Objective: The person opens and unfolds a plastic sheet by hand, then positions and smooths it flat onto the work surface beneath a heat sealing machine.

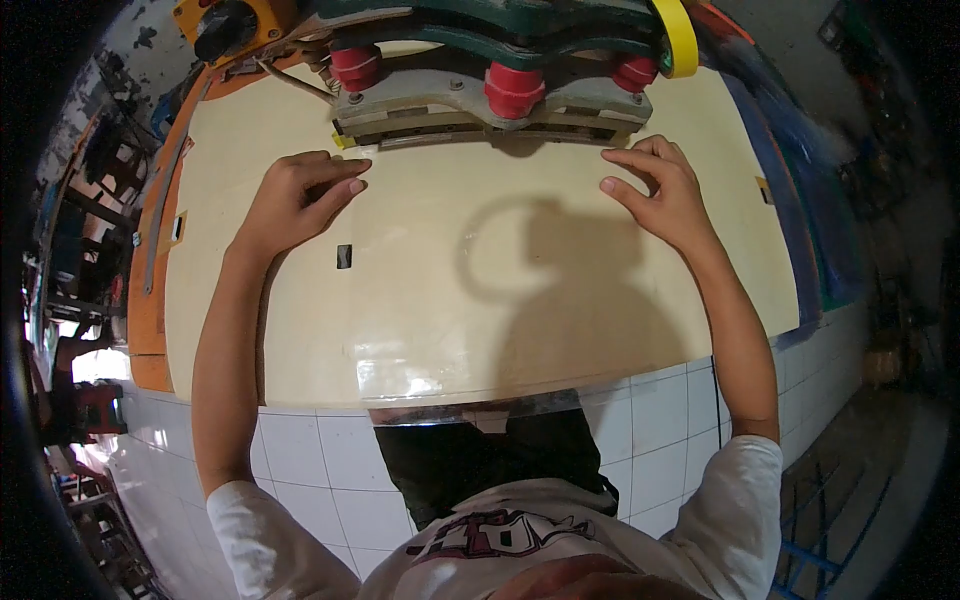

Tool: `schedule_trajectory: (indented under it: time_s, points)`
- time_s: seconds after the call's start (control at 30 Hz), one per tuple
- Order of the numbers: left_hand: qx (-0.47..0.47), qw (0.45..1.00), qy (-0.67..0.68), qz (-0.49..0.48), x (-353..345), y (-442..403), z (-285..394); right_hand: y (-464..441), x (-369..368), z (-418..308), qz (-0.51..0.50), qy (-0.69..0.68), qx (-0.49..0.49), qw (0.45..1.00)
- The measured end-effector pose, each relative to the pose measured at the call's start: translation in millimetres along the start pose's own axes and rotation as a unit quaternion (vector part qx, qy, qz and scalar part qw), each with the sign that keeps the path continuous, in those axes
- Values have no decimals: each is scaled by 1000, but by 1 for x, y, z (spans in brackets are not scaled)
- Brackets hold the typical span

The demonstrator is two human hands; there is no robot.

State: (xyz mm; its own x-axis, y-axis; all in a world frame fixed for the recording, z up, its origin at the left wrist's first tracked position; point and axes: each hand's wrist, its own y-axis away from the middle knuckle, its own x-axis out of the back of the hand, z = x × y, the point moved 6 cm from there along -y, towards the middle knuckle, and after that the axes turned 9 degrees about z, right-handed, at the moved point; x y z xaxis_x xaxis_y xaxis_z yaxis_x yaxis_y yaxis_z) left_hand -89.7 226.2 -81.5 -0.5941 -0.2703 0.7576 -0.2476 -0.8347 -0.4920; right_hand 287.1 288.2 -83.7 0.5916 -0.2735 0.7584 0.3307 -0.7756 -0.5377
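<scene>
My left hand (pixel 303 198) is over the cream tabletop (pixel 300 330), near the left end of a press head (pixel 480 120). Its thumb and index finger are apart, with nothing visible between them. On the other side, my right hand (pixel 657 190) hovers or rests near the press's right end, thumb and index finger also apart and the other fingers curled. A clear plastic sheet (pixel 420 375) lies between the hands and hangs slightly over the front edge. Whether fingertips touch the sheet, I cannot tell.
Red knobs (pixel 514 90) and a yellow tape roll (pixel 676 38) are on the press. A yellow switch box with a black knob (pixel 225 35) is at the upper left. A small black patch (pixel 344 257) marks the tabletop. A metal ruler (pixel 160 220) lies along the left edge.
</scene>
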Motion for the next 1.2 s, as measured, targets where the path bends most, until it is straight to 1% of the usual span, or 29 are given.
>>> schedule_trajectory:
  time_s: [0.1,0.17,0.23,0.27,0.33,0.43,0.67,0.77,0.9,0.93,0.97,1.03,1.1,1.13,1.17,1.2]
  points:
    - [3,1000,5,1,0,0,-1,-1,0,-2,-1,-2,3,1000]
    - [-2,1000,5,3,1,0,0,-1,2,-5,-12,-6,-19,1000]
    - [23,999,1,-26,0,0,1,-1,1,-5,-12,-12,-19,1000]
    - [25,999,0,-25,1,0,0,-1,1,-4,-12,-17,-21,1000]
    - [-13,1000,0,-14,1,-1,4,-1,1,-4,-11,-15,-6,1000]
    - [9,1000,4,-21,2,-1,2,-2,3,-6,-4,-8,8,1000]
    - [-7,1000,-9,6,3,1,0,-2,6,-9,-2,-9,7,1000]
    - [-10,1000,15,22,5,2,-1,-1,9,-12,-4,-1,12,1000]
    - [64,997,33,23,9,10,-16,0,11,-13,5,-19,34,999]
    - [89,995,40,16,10,11,-20,-1,19,-6,71,-73,6,995]
    - [93,992,73,49,13,13,-21,-1,28,1,137,-127,-23,982]
    - [102,991,72,52,15,14,-24,-1,52,9,259,-131,3,957]
    - [108,988,87,69,15,15,-26,-2,85,27,381,-158,-55,909]
    - [106,988,88,73,16,16,-24,-5,108,36,378,-97,-98,915]
    - [123,985,99,65,15,17,-24,-5,125,41,354,-90,-173,915]
    - [140,982,110,55,15,18,-25,-3,139,57,357,-88,-171,914]
